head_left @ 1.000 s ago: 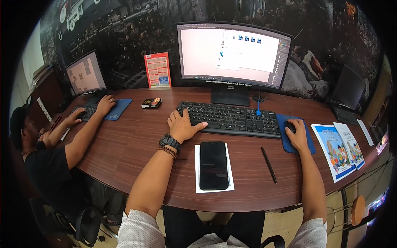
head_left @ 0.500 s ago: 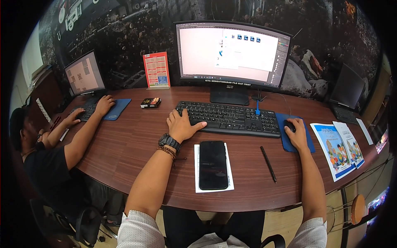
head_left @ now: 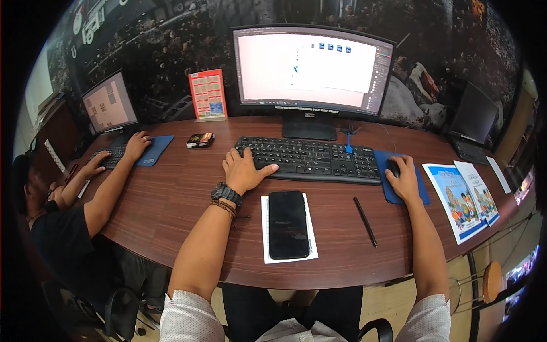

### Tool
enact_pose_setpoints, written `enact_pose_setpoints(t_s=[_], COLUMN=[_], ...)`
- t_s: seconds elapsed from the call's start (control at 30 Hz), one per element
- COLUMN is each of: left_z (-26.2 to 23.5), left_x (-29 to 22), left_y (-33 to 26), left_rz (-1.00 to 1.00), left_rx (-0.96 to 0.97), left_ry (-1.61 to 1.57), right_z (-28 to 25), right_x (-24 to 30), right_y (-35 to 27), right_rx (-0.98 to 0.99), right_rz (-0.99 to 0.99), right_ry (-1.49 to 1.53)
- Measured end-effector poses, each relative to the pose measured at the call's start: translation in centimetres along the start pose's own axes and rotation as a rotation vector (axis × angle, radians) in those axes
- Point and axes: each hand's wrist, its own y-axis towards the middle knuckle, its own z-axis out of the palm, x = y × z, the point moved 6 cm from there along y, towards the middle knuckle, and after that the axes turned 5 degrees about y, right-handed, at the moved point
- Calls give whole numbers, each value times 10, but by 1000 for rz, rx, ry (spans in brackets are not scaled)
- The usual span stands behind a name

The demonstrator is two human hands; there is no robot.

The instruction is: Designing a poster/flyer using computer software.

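My left hand (head_left: 244,171) rests on the left end of a black keyboard (head_left: 302,159), fingers spread and thumb stretched along its front edge. With my right hand (head_left: 405,179) I grip a dark computer mouse (head_left: 392,167) on a blue mouse pad (head_left: 422,196). The mouse is partly covered by my fingers. Behind the keyboard stands a curved monitor (head_left: 273,68), showing a light window with several blue file icons. Between my forearms a black phone (head_left: 288,225) lies on a white paper (head_left: 265,239). A black stylus pen (head_left: 365,221) lies nearer my right forearm.
On the left a person (head_left: 62,228) works at another keyboard and monitor (head_left: 110,102). A small black box (head_left: 200,140) and a red calendar (head_left: 208,95) stand beyond my left hand. Printed booklets (head_left: 456,199) lie right of the mouse pad. A stool (head_left: 492,282) stands beyond the desk's right edge.
The whole view has shifted slightly, so the desk sits a little further left and higher. Both hands stay in place on the keyboard and mouse. Small pictures on the monitor's window look altered.
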Motion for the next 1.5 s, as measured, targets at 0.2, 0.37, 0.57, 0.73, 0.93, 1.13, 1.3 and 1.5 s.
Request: enact_pose_setpoints(t_s=[0.2, 0.37, 0.57, 0.73, 0.93, 1.13, 1.3, 1.5], left_z=[-2, -4, -6, -6, -2, -1, -6, -7], left_x=[1, 1, -2, -1, 0, 2, -1, -2], left_y=[1, -1, -3, -1, 1, 0, -2, -2], left_rz=[-23, -12, -34, -37, -12, -21, -24, -24], left_rx=[13, 11, 60, 73, 46, 59, 77, 90], left_ry=[12, -7, 10, 7, -14, -6, -11, -10], right_z=[20, 46, 12, 3, -4, 0, 1, -1], right_x=[69, 96, 94, 71, 75, 69, 69, 52], right_y=[-3, -11, -9, -7, -6, -4, -7, -3], right_rx=[116, 333, 127, -27, -104, 10, 51, -7], right_rz=[-360, -325, -372, -352, -395, -296, -254, -231], right_ry=[87, 39, 135, 57, 85, 65, 104, 111])
